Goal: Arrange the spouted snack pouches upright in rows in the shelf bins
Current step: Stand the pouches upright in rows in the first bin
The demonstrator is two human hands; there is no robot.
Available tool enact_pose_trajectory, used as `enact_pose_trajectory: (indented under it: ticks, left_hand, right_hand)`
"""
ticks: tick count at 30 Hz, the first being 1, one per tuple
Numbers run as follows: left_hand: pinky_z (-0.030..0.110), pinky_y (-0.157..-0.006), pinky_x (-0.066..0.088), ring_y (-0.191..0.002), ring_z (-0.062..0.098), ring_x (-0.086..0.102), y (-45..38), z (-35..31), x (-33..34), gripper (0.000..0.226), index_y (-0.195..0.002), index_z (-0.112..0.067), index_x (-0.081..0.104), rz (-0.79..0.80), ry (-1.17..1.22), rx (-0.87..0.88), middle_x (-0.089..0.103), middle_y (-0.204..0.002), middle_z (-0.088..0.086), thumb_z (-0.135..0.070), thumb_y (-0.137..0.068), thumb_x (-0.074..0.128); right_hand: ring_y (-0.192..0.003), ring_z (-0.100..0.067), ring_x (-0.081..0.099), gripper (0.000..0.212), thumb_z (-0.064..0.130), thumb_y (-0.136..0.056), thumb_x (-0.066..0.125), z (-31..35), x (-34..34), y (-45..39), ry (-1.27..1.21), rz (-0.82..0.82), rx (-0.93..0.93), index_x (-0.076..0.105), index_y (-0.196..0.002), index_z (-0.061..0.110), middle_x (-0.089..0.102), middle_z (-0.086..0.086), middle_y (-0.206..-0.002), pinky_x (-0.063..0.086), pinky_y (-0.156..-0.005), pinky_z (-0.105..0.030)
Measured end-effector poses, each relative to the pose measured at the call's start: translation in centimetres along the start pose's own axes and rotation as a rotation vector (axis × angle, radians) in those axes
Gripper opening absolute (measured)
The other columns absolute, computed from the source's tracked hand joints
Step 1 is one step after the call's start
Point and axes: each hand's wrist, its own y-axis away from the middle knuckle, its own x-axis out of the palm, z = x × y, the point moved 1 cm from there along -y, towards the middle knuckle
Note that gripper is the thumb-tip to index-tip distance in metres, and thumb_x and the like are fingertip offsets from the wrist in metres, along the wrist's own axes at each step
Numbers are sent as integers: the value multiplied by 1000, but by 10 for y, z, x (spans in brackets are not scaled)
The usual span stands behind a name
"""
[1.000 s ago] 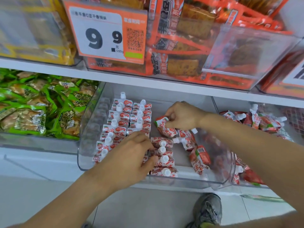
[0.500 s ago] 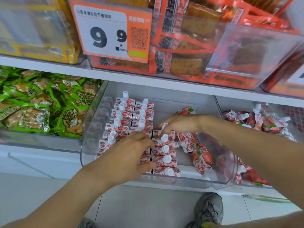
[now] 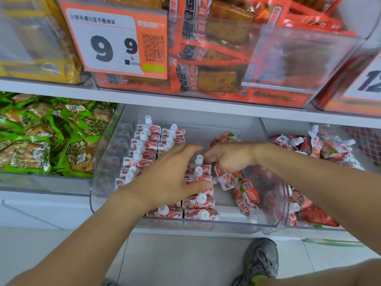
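Note:
A clear shelf bin (image 3: 107, 162) holds red-and-white spouted pouches standing upright in rows (image 3: 148, 141), white caps up. My left hand (image 3: 171, 178) lies flat over the middle rows with its fingers spread, holding nothing. My right hand (image 3: 228, 157) is curled at the back of the third row, fingertips pinching the rearmost pouch (image 3: 199, 162) by its spout. Behind that hand another pouch (image 3: 223, 138) sticks up. Two loose pouches (image 3: 228, 181) lie flat on the bin's right side.
Another clear bin to the right holds a jumble of the same pouches (image 3: 313, 145). Green snack packets (image 3: 51, 141) fill the bin on the left. The shelf above carries orange packets and a 9.9 price tag (image 3: 115, 40). A grey shoe (image 3: 261, 263) stands on the floor below.
My right hand brought a pouch down from mid-air to the back of the third row. My left hand opened from a curl and slid toward the back over the rows.

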Motion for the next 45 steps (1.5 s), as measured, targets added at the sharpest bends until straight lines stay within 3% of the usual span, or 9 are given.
enact_pose_trajectory:
  ticks: [4, 9, 15, 20, 23, 26, 32, 38, 45]
  left_hand:
    - [34, -86, 50, -100, 8, 58, -15, 0, 8, 56, -122, -28, 51, 131, 55, -13, 62, -111, -9, -58, -78, 68]
    - [28, -72, 49, -79, 2, 56, -20, 2, 7, 43, -106, -27, 59, 120, 16, -8, 60, -87, -14, -57, -78, 70]
    - [25, -73, 49, -82, 2, 57, -20, 1, 5, 40, -105, -28, 61, 129, 2, -8, 60, -89, -15, -56, -78, 70]
    - [29, -79, 49, -88, 4, 57, -14, -1, 5, 47, -112, -27, 64, 118, -38, 16, 64, -97, -12, -60, -80, 63]
    - [11, -87, 43, -104, -10, 51, -9, -3, 5, 46, -124, -36, 56, 116, 4, 48, 56, -109, -32, -58, -83, 61]
    - [2, -90, 35, -110, -16, 44, -4, -4, 3, 48, -130, -39, 52, 102, 19, 76, 46, -118, -41, -55, -86, 60]
    - [17, -93, 44, -110, -1, 55, 10, 3, -2, 51, -130, -35, 56, 44, -35, 43, 57, -122, -20, -62, -86, 51]
    - [23, -96, 44, -115, 3, 53, 16, 6, -2, 55, -135, -35, 50, 30, -44, -3, 55, -129, -17, -62, -87, 53]
    - [28, -94, 46, -108, 3, 53, 0, 8, -1, 45, -125, -30, 58, -57, -39, -34, 55, -116, -15, -57, -89, 54]
  right_hand:
    - [-122, -13, 57, 62, -7, -80, 51, 0, -2, 10, 68, -12, 27, 55, -134, 23, 61, 5, -134, 48, -104, -37]
    - [-107, -22, 58, 60, 32, -71, 84, -15, 1, 18, 424, -88, 66, 60, -126, 22, 61, -2, -118, 51, -86, -32]
    - [-100, -28, 55, 26, 25, -86, 68, -21, -4, 40, 639, -300, 42, 64, -109, 14, 54, -8, -107, 50, -75, -36]
    - [-102, -32, 57, 36, 36, -86, 68, -25, -14, 33, 436, -666, 62, 60, -114, 14, 54, -13, -111, 47, -79, -37]
    - [-89, -23, 55, 32, 45, -81, 73, -12, -14, 11, 57, -779, 31, 71, -93, 16, 59, -5, -91, 43, -74, -31]
    - [-73, -26, 54, 41, 50, -81, 70, 2, -5, -13, 103, -658, 56, 64, -70, 11, 53, -3, -67, 44, -64, -30]
    - [-64, -21, 71, 39, 25, -87, 71, 4, -14, -33, 17, -277, 33, 56, -123, 26, 52, 6, -87, 60, -72, -37]
    - [-73, -17, 64, 49, -5, -87, 58, 6, -19, -32, -118, -37, -18, 58, -124, 26, 57, 6, -82, 61, -79, -41]
    - [-78, -10, 63, 51, -8, -91, 52, -2, -13, -32, -301, -32, -7, 60, -127, 27, 59, 11, -84, 55, -64, -24]
